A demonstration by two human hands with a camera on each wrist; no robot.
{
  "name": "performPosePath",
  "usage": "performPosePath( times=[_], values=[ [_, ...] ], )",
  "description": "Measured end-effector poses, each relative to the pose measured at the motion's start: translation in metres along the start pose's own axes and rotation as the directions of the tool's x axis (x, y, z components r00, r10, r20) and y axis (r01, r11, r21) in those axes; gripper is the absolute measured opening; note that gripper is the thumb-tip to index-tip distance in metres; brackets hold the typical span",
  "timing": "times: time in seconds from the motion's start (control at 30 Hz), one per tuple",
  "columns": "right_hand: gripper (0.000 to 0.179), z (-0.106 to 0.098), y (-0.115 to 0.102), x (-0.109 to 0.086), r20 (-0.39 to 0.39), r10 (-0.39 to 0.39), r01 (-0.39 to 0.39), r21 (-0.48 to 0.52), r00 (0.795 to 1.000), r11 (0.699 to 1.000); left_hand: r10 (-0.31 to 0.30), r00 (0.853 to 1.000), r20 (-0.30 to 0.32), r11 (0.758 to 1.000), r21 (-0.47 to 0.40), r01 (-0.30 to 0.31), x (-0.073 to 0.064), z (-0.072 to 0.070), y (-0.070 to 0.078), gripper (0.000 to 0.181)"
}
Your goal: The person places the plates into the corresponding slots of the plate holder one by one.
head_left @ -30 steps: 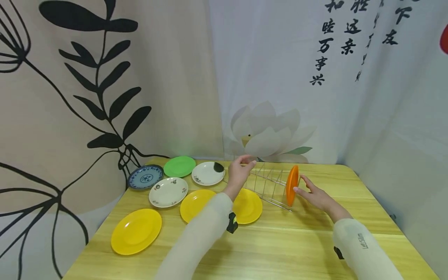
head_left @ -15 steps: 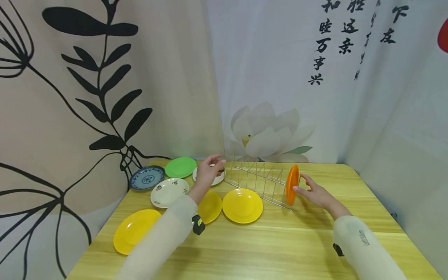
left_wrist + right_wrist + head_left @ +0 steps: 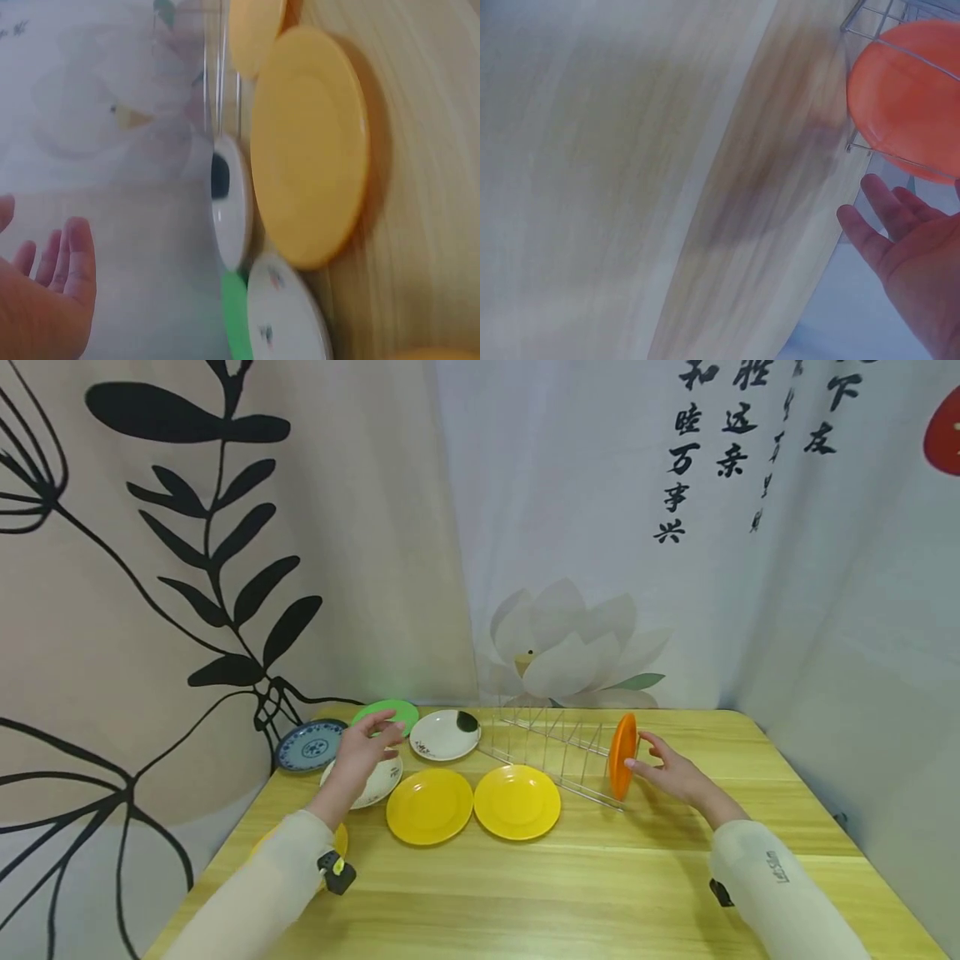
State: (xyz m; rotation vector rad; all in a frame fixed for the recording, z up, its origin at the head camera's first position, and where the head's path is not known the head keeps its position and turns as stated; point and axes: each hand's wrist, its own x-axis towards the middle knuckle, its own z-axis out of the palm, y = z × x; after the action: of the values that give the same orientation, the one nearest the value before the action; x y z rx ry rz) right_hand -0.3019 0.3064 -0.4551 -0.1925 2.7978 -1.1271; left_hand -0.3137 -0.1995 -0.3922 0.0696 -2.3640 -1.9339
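An orange plate stands on edge in the right end of a metal wire dish rack. Right beside it is my right hand, its fingers loosely spread near the plate and rack end in the right wrist view. My left hand hovers over the plates at the left with relaxed fingers and nothing in them. Behind it lies a green plate; beneath it, partly hidden, is a white patterned plate. A blue-and-white plate lies just left of that hand.
A white plate with a dark patch lies left of the rack. Two yellow plates sit side by side in front, and another yellow plate is mostly covered by the left sleeve. A curtain hangs behind the wooden table.
My left hand has moved left from above the rack, past the white plate with the dark patch, to the plates at the left. My right hand has stayed beside the orange plate.
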Motion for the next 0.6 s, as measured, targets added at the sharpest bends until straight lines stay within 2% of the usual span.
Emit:
performPosePath(
  times=[0.23, 0.4, 0.5, 0.6],
  values=[
    [0.088, 0.0, 0.004, 0.003, 0.01, 0.026, -0.026, 0.01, 1.0, 1.0, 0.005, 1.0, -0.002, 0.998, 0.062, -0.005, -0.009, -0.052, -0.011, 0.059],
    [0.09, -0.002, 0.004, 0.002, 0.021, 0.042, -0.042, -0.014, 0.999, 0.999, 0.008, 1.0, 0.024, 0.994, 0.11, -0.011, -0.016, -0.082, -0.024, 0.063],
    [0.09, -0.003, 0.001, 0.0, 0.035, 0.045, -0.044, -0.011, 0.998, 0.999, -0.011, 0.999, 0.043, 0.988, 0.155, 0.004, -0.02, -0.098, -0.032, 0.066],
    [0.09, -0.002, -0.001, -0.001, 0.041, 0.043, -0.043, -0.005, 0.998, 0.999, -0.059, 0.997, 0.046, 0.98, 0.195, 0.049, -0.025, -0.114, -0.039, 0.07]
  ],
)
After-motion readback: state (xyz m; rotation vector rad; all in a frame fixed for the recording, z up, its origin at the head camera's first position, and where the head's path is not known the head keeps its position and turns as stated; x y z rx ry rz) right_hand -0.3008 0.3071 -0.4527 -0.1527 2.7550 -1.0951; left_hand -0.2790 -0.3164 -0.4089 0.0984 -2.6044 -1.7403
